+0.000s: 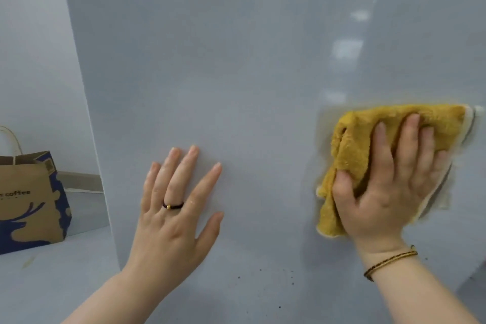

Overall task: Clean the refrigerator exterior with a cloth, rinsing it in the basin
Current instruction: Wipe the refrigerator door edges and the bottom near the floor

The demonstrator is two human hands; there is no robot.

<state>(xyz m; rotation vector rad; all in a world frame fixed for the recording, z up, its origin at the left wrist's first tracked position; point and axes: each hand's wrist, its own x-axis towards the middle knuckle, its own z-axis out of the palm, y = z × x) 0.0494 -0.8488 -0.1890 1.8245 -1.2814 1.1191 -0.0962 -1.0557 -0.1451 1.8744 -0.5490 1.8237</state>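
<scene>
The refrigerator's pale grey glossy side (236,60) fills most of the view. My right hand (389,181) presses a bunched yellow cloth (352,147) with a white edge against it at the right, thumb hooked round the cloth's lower fold. My left hand (176,205) lies flat on the panel at centre, fingers spread and straight, a dark ring on one finger. A few small dark specks dot the panel below the hands. No basin is in view.
A brown and blue paper coffee bag (31,200) stands on the grey floor at the left, beside the refrigerator's left edge. A grey wall rises behind it. A dark strip runs along the top right corner.
</scene>
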